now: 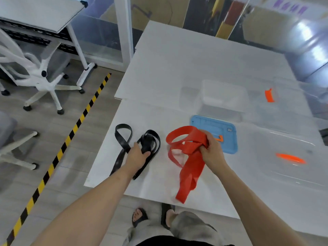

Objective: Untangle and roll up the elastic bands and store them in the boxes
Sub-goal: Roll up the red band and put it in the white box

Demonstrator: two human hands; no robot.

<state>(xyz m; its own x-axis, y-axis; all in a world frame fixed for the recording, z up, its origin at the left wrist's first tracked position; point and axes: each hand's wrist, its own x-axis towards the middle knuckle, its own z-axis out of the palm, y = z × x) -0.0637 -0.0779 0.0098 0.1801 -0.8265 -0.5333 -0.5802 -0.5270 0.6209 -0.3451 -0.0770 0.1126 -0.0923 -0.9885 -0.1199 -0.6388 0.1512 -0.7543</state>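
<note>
White table point(177, 68), two tops butted together.
- Blue lid point(213, 125): flat, mid-table.
- Clear box point(223, 96): just behind the blue lid.
- Second clear box point(291, 107), orange clip: behind and right of the lid, blurred.
- Clear lid point(291, 167), orange handle: right of the blue lid.
- Black band point(122, 139), looped: well left of it.
- Red band point(188, 171): just left, partly lifted.

Left hand point(137, 155) grips the black band point(148, 144) on the table point(177, 71); right hand point(212, 150) grips the red band point(189, 157).
</note>
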